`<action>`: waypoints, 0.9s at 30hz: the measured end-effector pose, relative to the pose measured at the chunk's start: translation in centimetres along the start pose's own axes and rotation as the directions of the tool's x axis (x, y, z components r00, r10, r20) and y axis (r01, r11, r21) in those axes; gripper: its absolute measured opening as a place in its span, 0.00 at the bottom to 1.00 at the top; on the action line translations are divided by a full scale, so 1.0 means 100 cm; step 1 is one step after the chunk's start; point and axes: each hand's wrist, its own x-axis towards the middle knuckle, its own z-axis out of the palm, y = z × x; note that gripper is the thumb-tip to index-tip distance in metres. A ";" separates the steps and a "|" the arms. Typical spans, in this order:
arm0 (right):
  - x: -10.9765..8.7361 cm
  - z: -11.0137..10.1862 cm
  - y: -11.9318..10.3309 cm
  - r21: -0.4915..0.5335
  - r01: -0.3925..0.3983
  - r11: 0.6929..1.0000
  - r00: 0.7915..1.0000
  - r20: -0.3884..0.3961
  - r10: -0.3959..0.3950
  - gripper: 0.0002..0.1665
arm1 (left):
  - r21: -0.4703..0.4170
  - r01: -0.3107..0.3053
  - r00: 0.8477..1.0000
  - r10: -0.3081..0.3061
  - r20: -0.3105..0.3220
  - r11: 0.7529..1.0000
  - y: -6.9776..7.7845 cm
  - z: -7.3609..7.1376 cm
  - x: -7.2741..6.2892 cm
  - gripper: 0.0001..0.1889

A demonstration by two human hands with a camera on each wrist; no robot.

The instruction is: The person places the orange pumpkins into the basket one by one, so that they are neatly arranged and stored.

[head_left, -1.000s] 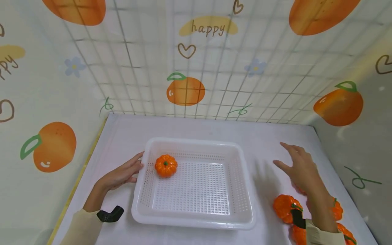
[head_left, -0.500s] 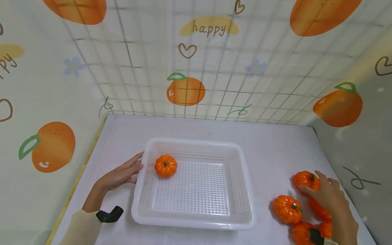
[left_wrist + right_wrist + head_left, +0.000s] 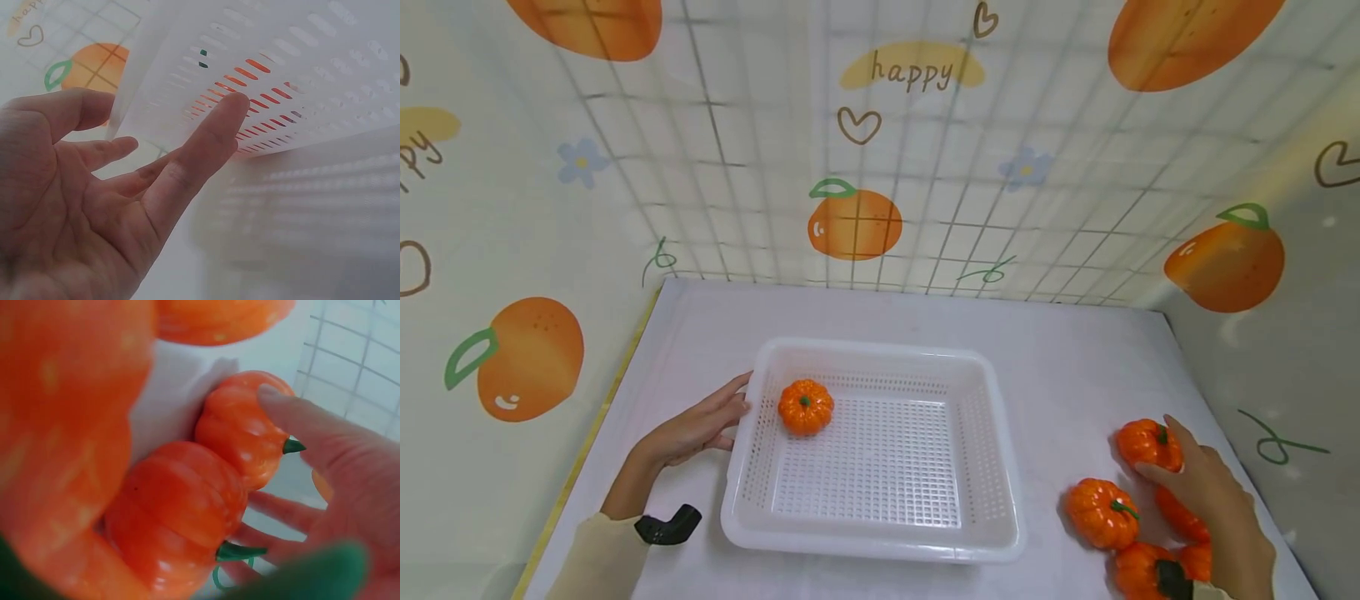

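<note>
In the head view, my left hand touches the left side of a white perforated plastic basket, its fingers extended. The left wrist view shows a fingertip against the slotted wall, with orange showing through the slots. Inside the basket, near its back left corner, sits a small orange pumpkin. At the right, my right hand grips the rearmost pumpkin of a group. In the right wrist view, the thumb lies on that pumpkin's near side, while the other fingers reach behind it.
Several more orange pumpkins with green stems lie around the right hand, including one at the left and one in front. Part of another shows under the hand. Fruit-printed sheeting walls the white table.
My right hand has come down and forward to the rearmost pumpkin, and its fingers have closed around it. The left hand and the basket stay where they were.
</note>
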 end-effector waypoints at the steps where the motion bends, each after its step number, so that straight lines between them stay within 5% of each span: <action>1: 0.001 -0.001 0.000 -0.015 0.026 1.000 1.000 -0.001 -0.026 0.67 | 0.001 0.001 1.000 -0.001 -0.002 1.000 0.000 0.000 0.000 0.33; 8: 0.011 -0.006 0.001 -0.065 0.147 0.987 0.989 -0.015 -0.148 0.64 | 0.009 0.004 1.000 -0.004 -0.008 1.000 -0.001 0.001 0.000 0.33; 27: 0.018 -0.004 -0.001 -0.008 0.151 0.989 0.988 -0.045 -0.151 0.57 | 0.000 -0.001 1.000 0.001 -0.004 1.000 -0.002 -0.001 0.000 0.33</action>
